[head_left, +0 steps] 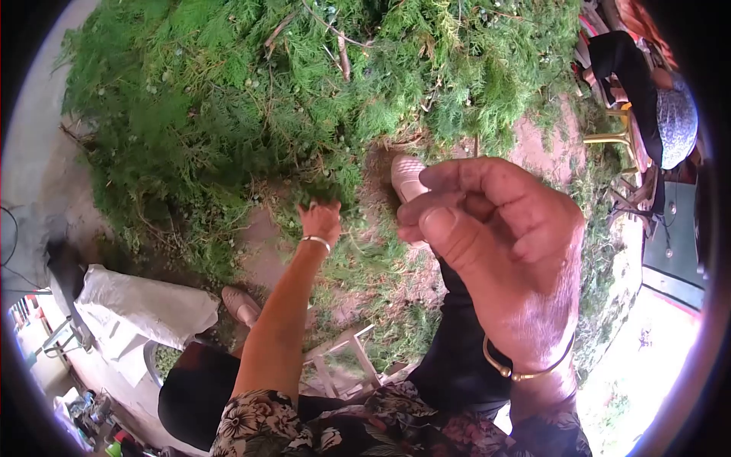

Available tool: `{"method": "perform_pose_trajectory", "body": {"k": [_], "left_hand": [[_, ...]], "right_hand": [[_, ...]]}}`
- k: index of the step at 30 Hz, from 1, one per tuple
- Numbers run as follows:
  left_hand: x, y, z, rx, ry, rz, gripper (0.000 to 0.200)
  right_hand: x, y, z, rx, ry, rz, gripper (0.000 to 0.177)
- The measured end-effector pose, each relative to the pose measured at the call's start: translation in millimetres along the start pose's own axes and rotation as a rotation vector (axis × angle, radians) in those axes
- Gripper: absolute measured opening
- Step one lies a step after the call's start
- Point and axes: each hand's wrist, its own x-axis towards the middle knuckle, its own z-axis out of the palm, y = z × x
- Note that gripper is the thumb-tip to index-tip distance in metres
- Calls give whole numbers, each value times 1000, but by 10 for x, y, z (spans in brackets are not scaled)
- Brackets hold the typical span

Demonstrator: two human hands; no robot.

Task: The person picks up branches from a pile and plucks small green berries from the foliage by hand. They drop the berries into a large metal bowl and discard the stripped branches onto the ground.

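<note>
A large heap of cut cypress-like branches [251, 107], feathery and green with small pale cones, fills the ground ahead. At its near edge my left hand [321, 221] reaches down, fingers bent round a green sprig [324, 192]; the fingertips are partly lost in the foliage. Raised close to the camera, my right hand [506, 236] has its thumb and forefinger pinched together and the other fingers curled. Whatever it may hold is too hidden to make out. A metal bracelet [316, 241] circles the left wrist, and a gold-coloured bangle [514, 375] the right.
A pale sack [145, 305] lies at the left. Below my arms is a light-coloured frame [343, 358]. My shoes [409, 179] stand among loose sprigs. Another person [674, 114] sits at the right beside a yellow-legged seat [617, 137]. Clutter [95, 419] lies at lower left.
</note>
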Motion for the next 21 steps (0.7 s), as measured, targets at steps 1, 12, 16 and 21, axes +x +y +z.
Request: {"method": "perform_pose_trajectory", "body": {"k": [1,12,16,21], "left_hand": [[-164,-28,-66,-85,34,24,22],[-1168,-450,-1583,-1180,380,-69,32],[-1582,-385,-2394,-1303,372,29,33],[-2057,-237,-2921,-1658,342,-86,23]], "right_hand": [[-7,-19,11,6,-5,-9,26],[48,254,451,-190,-98,-270,10],[103,200,705,27,-253,-115,11],[70,28,848,98,-347,-136,13]]}}
